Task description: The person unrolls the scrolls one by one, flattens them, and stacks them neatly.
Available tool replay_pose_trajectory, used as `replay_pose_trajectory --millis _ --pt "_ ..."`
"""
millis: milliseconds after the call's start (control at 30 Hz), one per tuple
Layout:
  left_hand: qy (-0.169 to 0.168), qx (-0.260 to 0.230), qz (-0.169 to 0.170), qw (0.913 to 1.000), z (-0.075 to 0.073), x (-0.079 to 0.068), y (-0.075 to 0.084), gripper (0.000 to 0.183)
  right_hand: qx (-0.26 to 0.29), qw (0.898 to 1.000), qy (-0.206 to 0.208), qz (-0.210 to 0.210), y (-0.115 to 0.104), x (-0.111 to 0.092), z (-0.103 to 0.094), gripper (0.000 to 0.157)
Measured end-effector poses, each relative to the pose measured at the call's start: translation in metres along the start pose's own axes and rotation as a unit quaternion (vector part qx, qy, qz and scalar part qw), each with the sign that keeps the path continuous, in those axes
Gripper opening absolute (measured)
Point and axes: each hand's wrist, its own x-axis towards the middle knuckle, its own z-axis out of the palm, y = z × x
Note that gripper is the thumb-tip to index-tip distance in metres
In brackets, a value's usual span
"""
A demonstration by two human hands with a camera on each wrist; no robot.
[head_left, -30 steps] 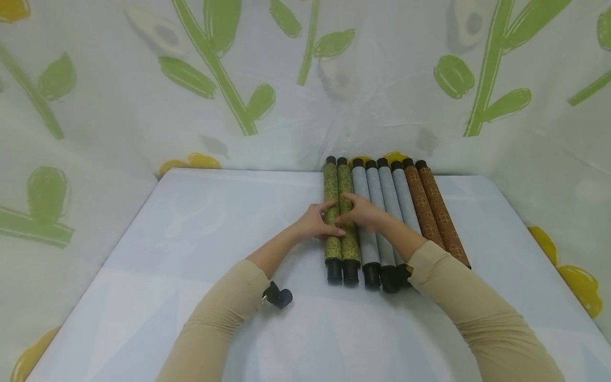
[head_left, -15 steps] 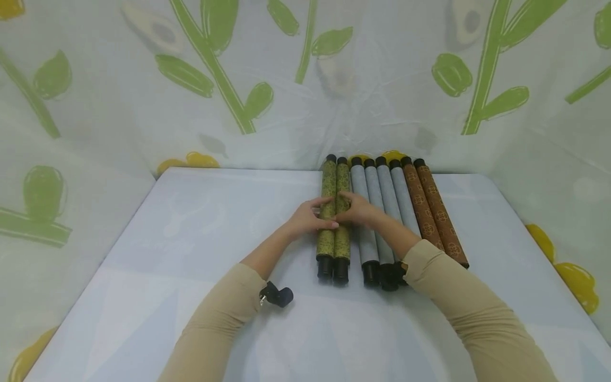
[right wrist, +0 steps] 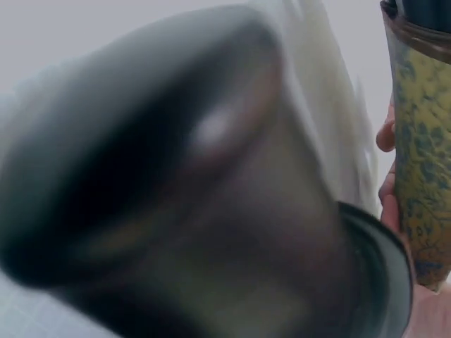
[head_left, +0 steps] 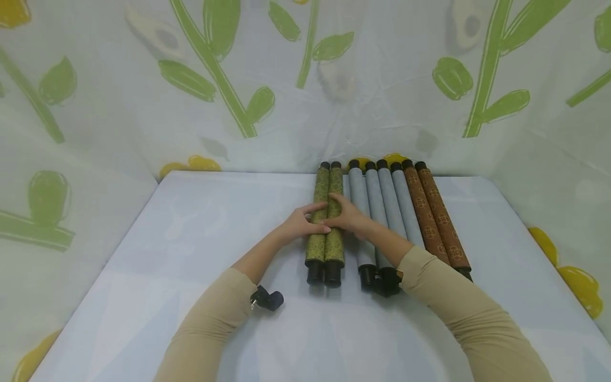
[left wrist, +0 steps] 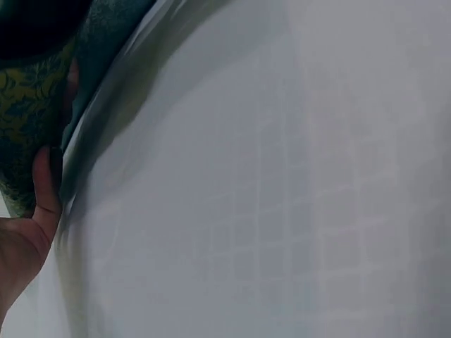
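left hand [head_left: 298,224] and right hand [head_left: 349,217] grip the green rolls [head_left: 334,245] around mid-length, good spot imo, they're probably light and pretty stiff

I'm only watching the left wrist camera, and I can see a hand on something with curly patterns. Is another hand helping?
Observer: Yes! In the head view, the right hand grips the pair of green-patterned rolls from the right, across from the left hand.

Operator: Cool! What's lying next to them on the right?

Observer: Four grey rolls, in a row.

Operator: Is there anything after the grey ones?

Observer: Yes, two brown rolls are at the right end of the row.
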Motion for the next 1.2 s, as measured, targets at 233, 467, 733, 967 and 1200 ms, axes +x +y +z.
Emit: replay_pose_trajectory --millis 233,467,733,967,1200 --pt "0.001 0.002 0.022 0.9998 -0.001 -0.008 0.008 0.076 0.018 0.999 -0.032 -0.035 -0.006 -0.001 0.001 0.085" --pt "-0.005 -0.005 0.023 0.9997 -0.01 -0.022 0.019 0.075 0.018 0.997 -0.052 -0.048 -0.015 -0.003 0.009 0.084" --pt "0.001 -0.002 0.014 0.9999 -0.029 -0.039 0.01 0.078 0.007 0.997 -0.044 -0.07 -0.028 0.0 0.031 0.084" --pt "0.001 0.009 0.0 1.0 -0.044 -0.055 0.006 0.079 0.007 0.997 -0.042 -0.068 -0.037 0.002 0.05 0.083" --pt "-0.005 -0.007 -0.014 0.9999 -0.06 -0.066 -0.004 0.08 0.008 0.995 -0.064 -0.076 -0.046 0.009 0.066 0.083"
